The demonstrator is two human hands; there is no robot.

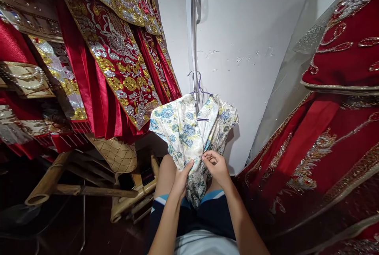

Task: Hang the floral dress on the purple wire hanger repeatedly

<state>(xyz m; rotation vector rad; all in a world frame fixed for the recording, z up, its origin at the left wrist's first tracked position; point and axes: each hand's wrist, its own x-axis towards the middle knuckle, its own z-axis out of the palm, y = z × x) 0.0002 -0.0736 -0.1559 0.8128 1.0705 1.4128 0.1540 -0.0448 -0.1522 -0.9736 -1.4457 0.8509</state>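
Note:
A short-sleeved white blouse with blue flowers (186, 128) hangs in front of me on a thin purple hanger (199, 85). Its collar is open in a V at the top, and the lower end falls between my knees. My left hand (183, 174) is closed on the blouse's lower front at the left, thumb on top and the other fingers hidden behind the cloth. Thumb and forefinger of my right hand (215, 164) pinch the front edge of the blouse at about the same height.
Red embroidered garments (118, 57) hang at the left, above a bamboo frame (89, 190). More red beaded garments (325, 128) fill the right side. Behind the blouse are a white wall (242, 30) and a narrow upright pole (193, 30).

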